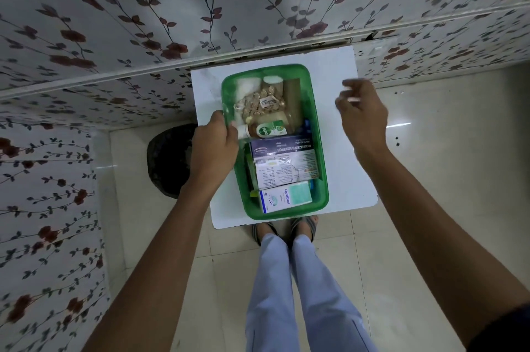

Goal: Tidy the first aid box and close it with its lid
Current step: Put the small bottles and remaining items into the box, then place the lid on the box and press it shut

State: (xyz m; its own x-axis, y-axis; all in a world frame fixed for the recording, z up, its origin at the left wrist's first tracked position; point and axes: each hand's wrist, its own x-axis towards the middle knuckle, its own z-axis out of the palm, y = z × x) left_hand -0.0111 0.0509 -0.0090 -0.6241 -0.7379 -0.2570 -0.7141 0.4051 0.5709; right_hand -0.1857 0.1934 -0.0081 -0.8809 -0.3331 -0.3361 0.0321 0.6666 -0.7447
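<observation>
Green box (321, 168) sits on white board (344, 151), packed with supplies. Left hand (213, 148) grips its left rim; right hand (361, 111) hovers loosely open, empty.

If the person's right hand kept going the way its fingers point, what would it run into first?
The right hand is blurred, fingers aimed up and left, beside the green box. Going on, it would probably pass the box's far corner over the white board and meet the flowered wall; depth is unclear.
</observation>
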